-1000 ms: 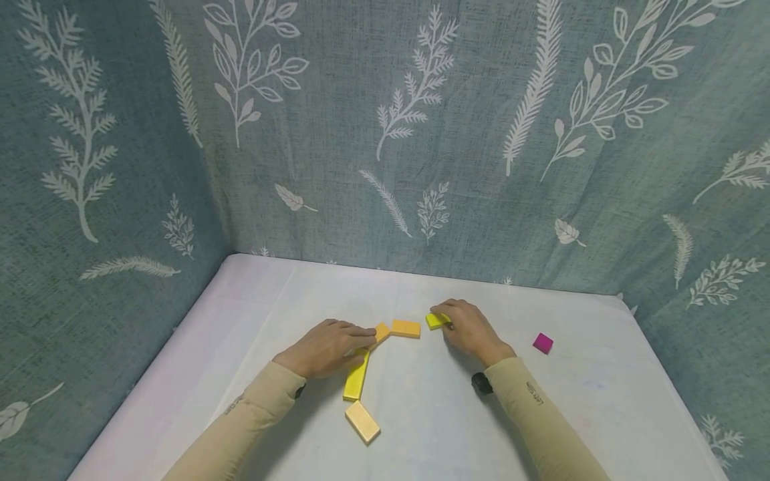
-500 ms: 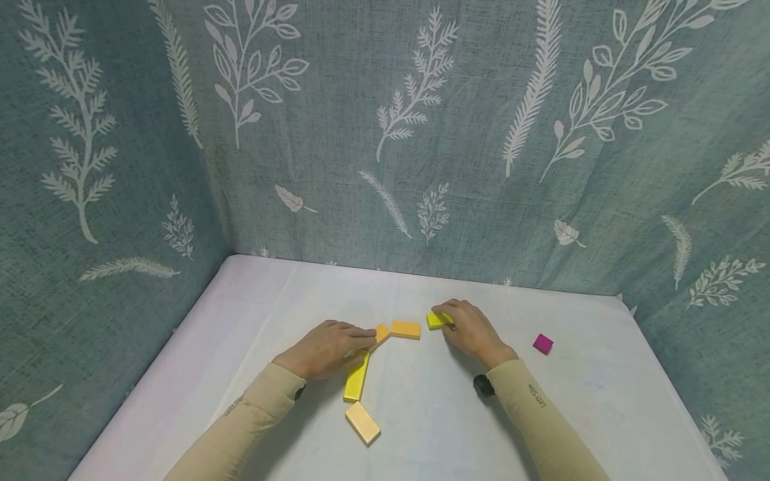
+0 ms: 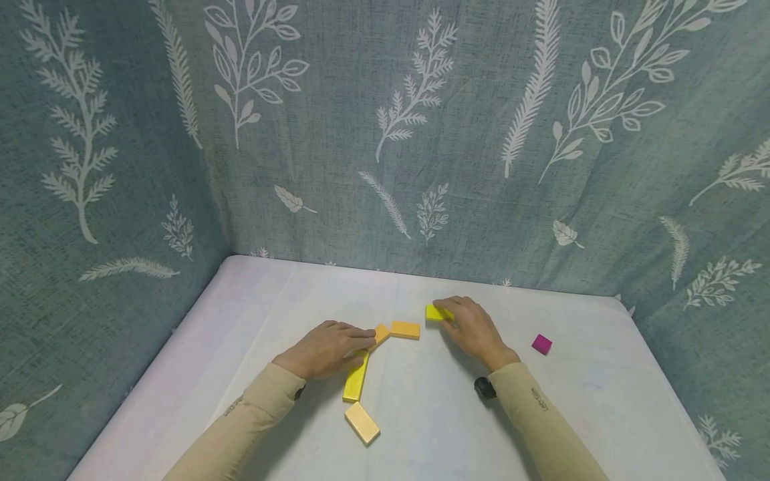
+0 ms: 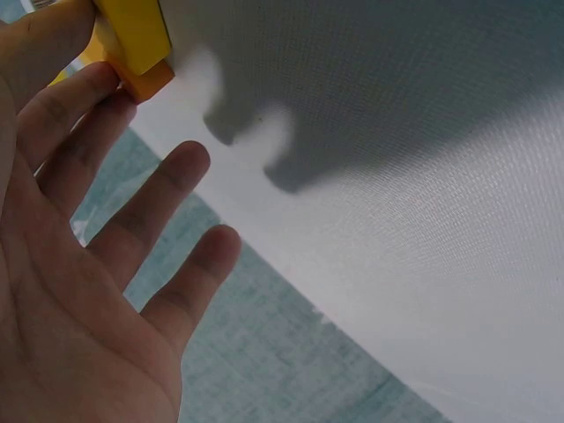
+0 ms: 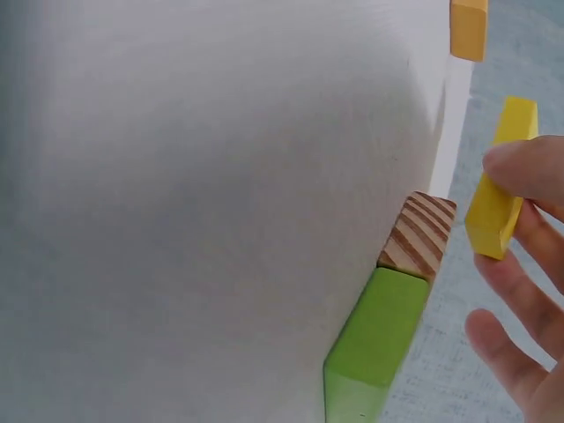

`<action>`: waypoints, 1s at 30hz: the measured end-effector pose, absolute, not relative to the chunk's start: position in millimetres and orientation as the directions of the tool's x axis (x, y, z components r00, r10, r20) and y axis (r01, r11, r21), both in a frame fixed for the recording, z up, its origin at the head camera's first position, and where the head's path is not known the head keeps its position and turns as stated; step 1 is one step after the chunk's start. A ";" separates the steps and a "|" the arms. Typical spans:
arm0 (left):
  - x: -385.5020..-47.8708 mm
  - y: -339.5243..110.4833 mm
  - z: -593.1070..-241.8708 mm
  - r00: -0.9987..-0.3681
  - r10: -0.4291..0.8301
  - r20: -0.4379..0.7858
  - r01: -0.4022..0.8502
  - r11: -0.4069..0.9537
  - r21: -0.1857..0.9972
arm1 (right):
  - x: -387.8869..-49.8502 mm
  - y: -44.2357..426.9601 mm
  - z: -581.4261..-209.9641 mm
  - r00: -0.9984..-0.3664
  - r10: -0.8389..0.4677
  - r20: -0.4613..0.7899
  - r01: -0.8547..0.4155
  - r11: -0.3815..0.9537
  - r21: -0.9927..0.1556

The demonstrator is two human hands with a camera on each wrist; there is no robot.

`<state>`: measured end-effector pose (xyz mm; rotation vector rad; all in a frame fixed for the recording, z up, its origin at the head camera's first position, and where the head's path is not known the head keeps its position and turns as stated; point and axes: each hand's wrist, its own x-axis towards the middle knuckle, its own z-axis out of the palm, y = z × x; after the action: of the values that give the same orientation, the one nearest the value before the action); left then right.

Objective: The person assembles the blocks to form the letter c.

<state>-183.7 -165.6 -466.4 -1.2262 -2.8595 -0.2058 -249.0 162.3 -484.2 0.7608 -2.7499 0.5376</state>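
Between thumb and fingers, my right hand (image 3: 472, 329) pinches a yellow block (image 5: 504, 189), which looks lifted off the white surface in the right wrist view. My left hand (image 3: 325, 349) rests by a bent row of blocks, its fingers mostly straight. Its thumb touches a long yellow block (image 4: 137, 35), and fingertips touch an orange block (image 4: 148, 84) at that block's end; the hand partly covers both in the head view. A second orange block (image 3: 406, 330) continues the row toward the right hand. At the near end lies a pale tan block (image 3: 363, 423), touching or almost touching the long yellow one.
A magenta block (image 3: 542, 344) lies apart on the right of the white table (image 3: 601, 401). The right wrist view shows a green block (image 5: 374, 330) against a wood-grain block (image 5: 419, 236); the head view does not show them. A patterned curtain (image 3: 337, 133) stands behind the table.
My right hand has risen slightly with the yellow block, which now sits a little higher and has turned somewhat. The left hand and the row of blocks have stayed still.
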 end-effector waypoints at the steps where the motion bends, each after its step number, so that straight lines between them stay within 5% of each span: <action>1: -183.7 -165.6 -466.5 -0.693 0.718 0.070 0.721 0.684 0.114 | -248.6 162.7 -484.2 -0.831 -0.446 0.332 -0.539 0.793 -0.285; 30: -183.1 -164.9 -465.0 -0.689 0.722 0.064 0.724 0.681 0.110 | -218.9 175.4 -469.0 -0.742 -0.403 0.536 -0.626 0.702 -0.339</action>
<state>-183.1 -164.9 -465.0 -1.2322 -2.8661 -0.1973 -218.9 175.4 -469.0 0.7950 -2.4851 0.7149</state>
